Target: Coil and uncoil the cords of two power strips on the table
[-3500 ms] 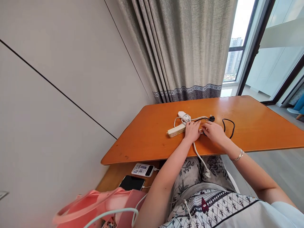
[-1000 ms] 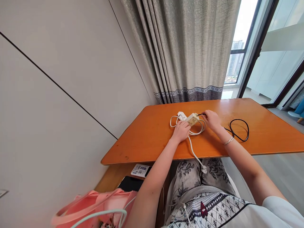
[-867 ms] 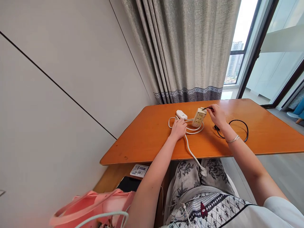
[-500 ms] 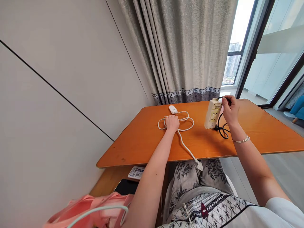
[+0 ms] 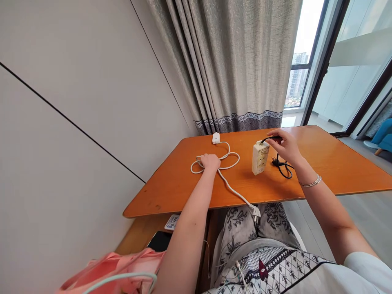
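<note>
My left hand (image 5: 210,161) rests on the table with its fingers curled over the middle of a looped white cable (image 5: 235,157). That cable leads to a small white socket block (image 5: 216,138) at the far side and to a white plug (image 5: 255,212) hanging over the near edge. My right hand (image 5: 284,143) is closed on the black cord (image 5: 267,139) where it leaves a cream power strip (image 5: 260,158). The strip hangs upright from it, seemingly just above the tabletop. Beside the strip lie the cord's black plug (image 5: 275,162) and a loose loop.
The orange wooden table (image 5: 171,183) meets a pale wall at the left. A grey curtain (image 5: 245,61) hangs behind it. Below the near edge are a pink bag (image 5: 113,271), a dark phone-like slab (image 5: 159,241) and a white labelled item (image 5: 172,221).
My right hand has shifted left, carrying the power strip left and slightly down, away from the black plug. My left hand has slid left and a little nearer, dragging the white cable and socket block.
</note>
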The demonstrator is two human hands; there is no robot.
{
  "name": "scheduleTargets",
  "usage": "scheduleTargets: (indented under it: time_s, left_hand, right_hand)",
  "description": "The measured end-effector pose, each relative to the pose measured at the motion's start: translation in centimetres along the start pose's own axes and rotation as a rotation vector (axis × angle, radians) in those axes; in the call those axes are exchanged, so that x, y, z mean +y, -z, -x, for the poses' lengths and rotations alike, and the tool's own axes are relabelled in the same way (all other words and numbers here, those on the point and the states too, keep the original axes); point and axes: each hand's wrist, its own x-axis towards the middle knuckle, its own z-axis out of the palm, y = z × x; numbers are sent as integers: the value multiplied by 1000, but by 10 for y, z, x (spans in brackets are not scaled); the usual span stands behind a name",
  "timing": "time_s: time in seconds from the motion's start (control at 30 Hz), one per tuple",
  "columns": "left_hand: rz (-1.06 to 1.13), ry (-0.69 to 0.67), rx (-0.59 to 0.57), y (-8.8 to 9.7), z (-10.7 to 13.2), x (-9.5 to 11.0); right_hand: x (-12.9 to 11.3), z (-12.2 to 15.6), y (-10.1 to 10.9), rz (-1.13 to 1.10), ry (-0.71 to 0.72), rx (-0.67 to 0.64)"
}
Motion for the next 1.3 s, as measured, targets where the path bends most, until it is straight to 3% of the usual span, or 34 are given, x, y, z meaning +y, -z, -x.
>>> scheduleTargets:
  time_s: [0.13, 0.23, 0.3, 0.4, 0.47, 0.6, 0.73, 0.9, 0.97, 1.03, 1.17, 1.23, 1.3]
  left_hand:
    - [-9, 77, -22, 14, 4, 0]
    - [56, 3, 56, 35, 15, 20]
    - [409, -273, 85, 51, 28, 41]
    - [993, -716, -62, 71, 51, 72]
    - [1166, -823, -162, 81, 64, 85]
    - [1182, -820, -299, 96, 83, 93]
    - [1197, -770, -279, 105, 91, 88]
    - [1478, -528, -277, 111, 90, 73]
    - [1496, -502, -271, 114, 89, 67]
    - [1445, -551, -333, 117, 91, 65]
    - [1406, -648, -521, 122, 101, 69]
    - [1513, -616, -517, 125, 105, 70]
    - [1696, -522, -436, 132, 104, 66]
  right_hand:
    - [0, 1, -6, 42, -2, -80]
    - [-5, 0, -10, 52, 8, -159]
    - [-10, -2, -14, 61, 13, -220]
    - [-14, -5, -19, 73, 23, -273]
    - [-15, -7, -20, 68, 28, -278]
    - [-14, -8, -15, 1, 10, -310]
    - [-6, -2, -6, -109, -100, -407]
    - [19, 12, 12, -285, -303, -544]
    - [27, 15, 19, -337, -381, -577]
    - [29, 15, 22, -301, -412, -539]
    - [18, 7, 16, -177, -310, -302]
    - [10, 3, 13, -164, -265, -255]
    - [5, 0, 15, -137, -270, -316]
